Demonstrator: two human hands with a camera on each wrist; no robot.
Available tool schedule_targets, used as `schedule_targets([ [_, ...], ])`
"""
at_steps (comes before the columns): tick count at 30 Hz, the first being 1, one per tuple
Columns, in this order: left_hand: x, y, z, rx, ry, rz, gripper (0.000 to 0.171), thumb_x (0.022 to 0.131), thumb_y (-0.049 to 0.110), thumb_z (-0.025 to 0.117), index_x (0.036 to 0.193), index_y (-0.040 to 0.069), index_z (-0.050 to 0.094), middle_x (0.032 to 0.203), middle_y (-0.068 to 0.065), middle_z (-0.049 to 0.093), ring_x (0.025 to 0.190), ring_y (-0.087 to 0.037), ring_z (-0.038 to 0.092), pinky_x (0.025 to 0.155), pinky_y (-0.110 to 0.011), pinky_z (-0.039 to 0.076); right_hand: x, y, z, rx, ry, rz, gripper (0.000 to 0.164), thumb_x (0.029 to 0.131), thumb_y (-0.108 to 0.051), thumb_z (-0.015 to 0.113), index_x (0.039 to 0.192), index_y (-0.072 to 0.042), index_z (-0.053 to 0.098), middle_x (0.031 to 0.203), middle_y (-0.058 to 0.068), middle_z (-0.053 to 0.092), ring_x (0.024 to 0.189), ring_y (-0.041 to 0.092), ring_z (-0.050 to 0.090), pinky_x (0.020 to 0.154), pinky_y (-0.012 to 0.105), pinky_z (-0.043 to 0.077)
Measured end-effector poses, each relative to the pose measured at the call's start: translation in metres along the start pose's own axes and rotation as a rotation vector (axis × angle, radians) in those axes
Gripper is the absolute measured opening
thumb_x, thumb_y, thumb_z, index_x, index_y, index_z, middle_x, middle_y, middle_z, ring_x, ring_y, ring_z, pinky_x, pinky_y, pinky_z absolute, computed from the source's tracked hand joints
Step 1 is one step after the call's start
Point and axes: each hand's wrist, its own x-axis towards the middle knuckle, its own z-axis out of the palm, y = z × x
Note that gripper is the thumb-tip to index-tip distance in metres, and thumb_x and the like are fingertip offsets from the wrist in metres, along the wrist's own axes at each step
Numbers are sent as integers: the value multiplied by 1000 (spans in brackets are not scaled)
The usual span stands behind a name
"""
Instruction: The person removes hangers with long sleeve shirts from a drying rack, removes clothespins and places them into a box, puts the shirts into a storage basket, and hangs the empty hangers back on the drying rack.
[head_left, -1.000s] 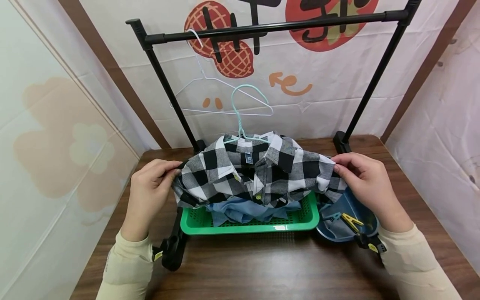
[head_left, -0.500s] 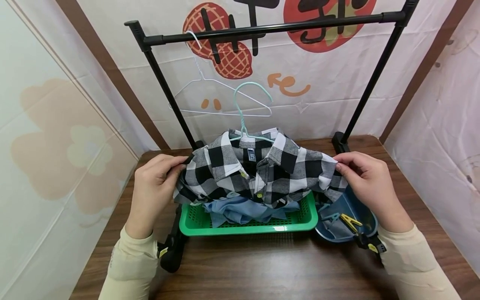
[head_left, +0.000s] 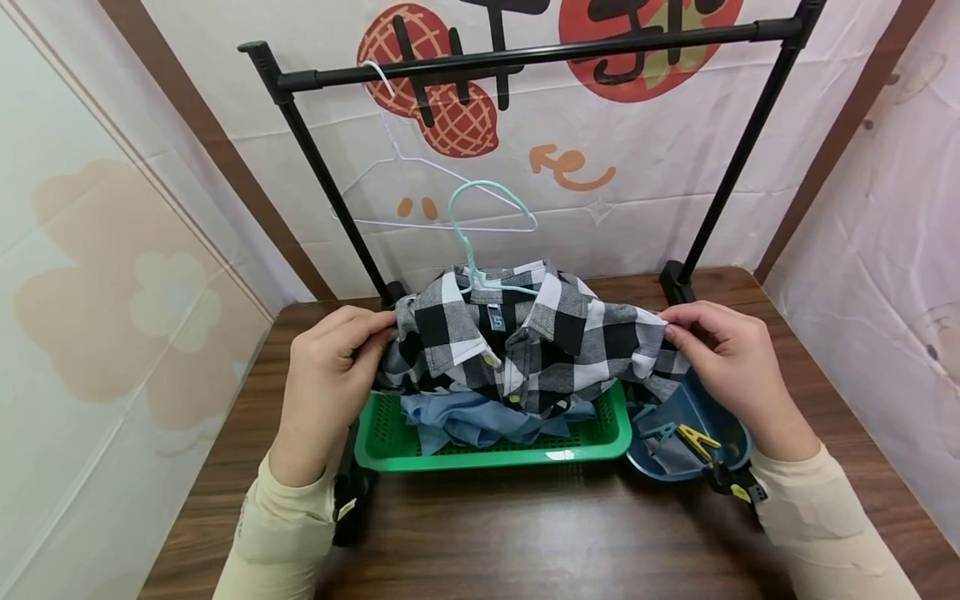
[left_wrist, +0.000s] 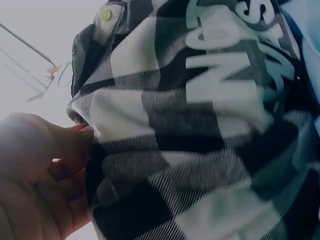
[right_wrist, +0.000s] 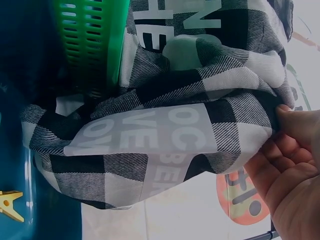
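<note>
A black-and-white checked shirt [head_left: 555, 333] with a collar and yellow-green buttons spans the space between my hands, over a green basket [head_left: 480, 460]. A mint-green hanger [head_left: 467, 242] sits inside its neck, hook upward. My left hand [head_left: 333, 375] pinches the shirt at its left shoulder; in the left wrist view thumb and fingers grip the cloth edge. On the other side my right hand [head_left: 731, 367] pinches the shirt's right sleeve between thumb and fingers. Large pale lettering shows on the checked fabric [right_wrist: 190, 135] in the right wrist view. Crumpled light-blue cloth [head_left: 480, 421] lies in the basket below.
A black clothes rack [head_left: 540, 54] stands over the wooden table [head_left: 525, 533], a white hanger [head_left: 442, 225] on its bar. At the right, a blue basin [head_left: 693, 408] holds a yellow clothespin [head_left: 697, 442] and a blue clothespin [head_left: 658, 432].
My left hand has moved right, bringing the shirt's left shoulder inward and bunching it. The mint hanger rose slightly, then sank and tilted left. My right hand has stayed nearly in place.
</note>
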Motion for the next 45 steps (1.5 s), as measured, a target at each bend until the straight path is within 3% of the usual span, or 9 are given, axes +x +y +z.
schedule_targets([
  [4, -1, 6, 3, -6, 20, -23, 20, 89, -8, 73, 103, 6, 81, 93, -4, 75, 86, -20, 70, 84, -10, 46, 0, 0, 1, 6, -3, -13, 23, 87, 9, 76, 102, -8, 78, 93, 4, 74, 68, 2, 54, 61, 10, 45],
  [12, -7, 14, 9, 14, -4, -67, 19, 92, -9, 68, 98, 4, 80, 90, -2, 73, 78, -10, 61, 71, -13, 44, 0, -1, 2, 6, -11, -5, 21, 88, 7, 76, 102, -9, 78, 94, 0, 73, 69, 2, 54, 61, 11, 45],
  [22, -13, 25, 16, -2, 47, -96, 21, 94, -8, 63, 92, 5, 79, 88, 0, 72, 77, -9, 60, 69, -13, 43, -2, -2, 3, -4, -9, -7, 21, 87, 7, 76, 101, -9, 78, 94, 2, 74, 70, 2, 55, 62, 10, 46],
  [33, -19, 23, 22, -28, 90, -102, 23, 94, -9, 61, 91, 5, 79, 87, 0, 72, 74, -9, 58, 67, -15, 42, -1, -5, 4, -6, -12, -22, 21, 87, 7, 76, 100, -9, 78, 95, 2, 75, 72, 2, 54, 62, 10, 44],
  [41, -20, 18, 19, -32, 106, -95, 18, 93, -8, 64, 91, 4, 78, 87, -1, 71, 74, -10, 57, 67, -16, 42, -2, -11, 2, -2, -126, 16, 31, 93, 2, 72, 121, -11, 72, 105, 1, 71, 82, 4, 56, 73, 9, 48],
  [45, -18, 17, 18, -39, 92, -105, 16, 94, -6, 65, 92, 4, 78, 88, -2, 71, 74, -11, 56, 67, -17, 41, 0, -19, 0, 19, -125, -47, 39, 93, 6, 68, 127, -13, 70, 115, 0, 71, 94, 3, 60, 84, 8, 47],
])
